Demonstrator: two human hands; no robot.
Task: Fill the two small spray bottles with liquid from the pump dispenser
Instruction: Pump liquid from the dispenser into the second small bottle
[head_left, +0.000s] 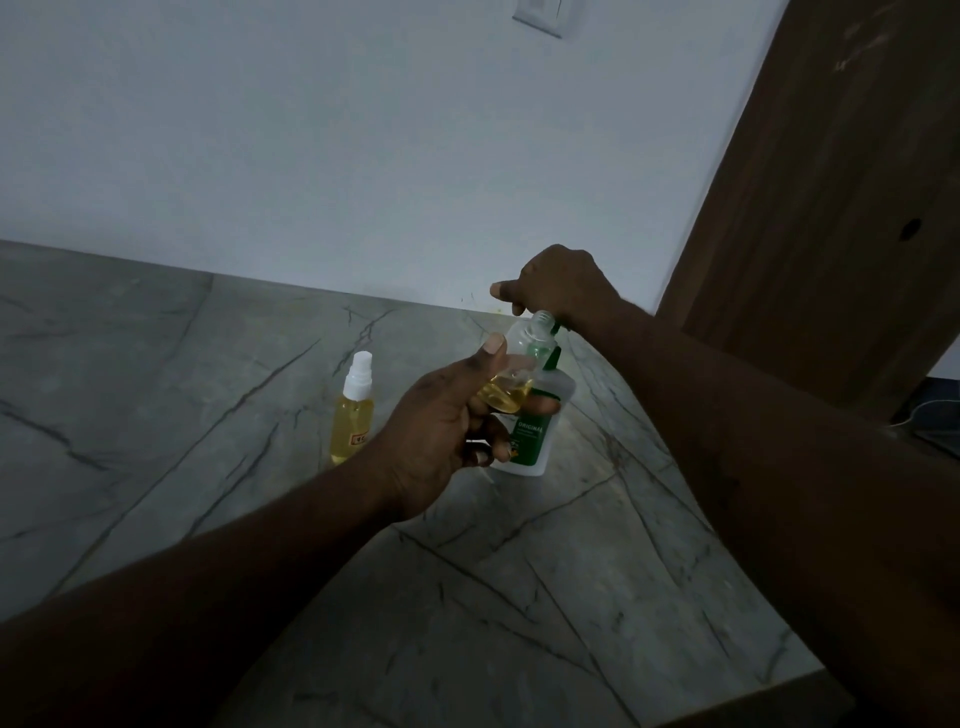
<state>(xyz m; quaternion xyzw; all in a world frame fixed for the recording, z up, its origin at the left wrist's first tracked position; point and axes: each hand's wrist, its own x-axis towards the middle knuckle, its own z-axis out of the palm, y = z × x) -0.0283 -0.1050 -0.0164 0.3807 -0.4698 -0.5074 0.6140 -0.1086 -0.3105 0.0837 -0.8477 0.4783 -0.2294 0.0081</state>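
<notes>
Two bare arms reach in from the lower edge of the head view over a grey marble-look counter (156, 415) crossed by dark veins. Its far edge meets a plain pale wall (363, 156), where part of a white switch plate (537, 15) shows at the top. A brown wooden panel (831, 182) rises at the right, with a small dark hole in it, and a thin white cable (930, 405) lies on the dim surface beyond the counter's right end.

The left hand (447, 431) is wrapped around an uncapped spray bottle (519, 374), thumb pressed along its side and fingers curled beneath; the bottle is tilted, open neck up and to the right, with yellow liquid pooled in its lower part. Just behind it stands the pump dispenser (535, 431), a translucent white bottle with a green label and green pump, resting on the counter. The held bottle and the left fingers hide much of its front. The right hand (561, 286) sits on top of the pump head, fingers bent down over it; how firmly it presses cannot be told, since the hand covers the top.

Left of both hands, standing apart and upright on the counter, is a capped spray bottle (353, 410) with a white sprayer top, nearly full of yellow liquid, bearing a small red-and-white label.
</notes>
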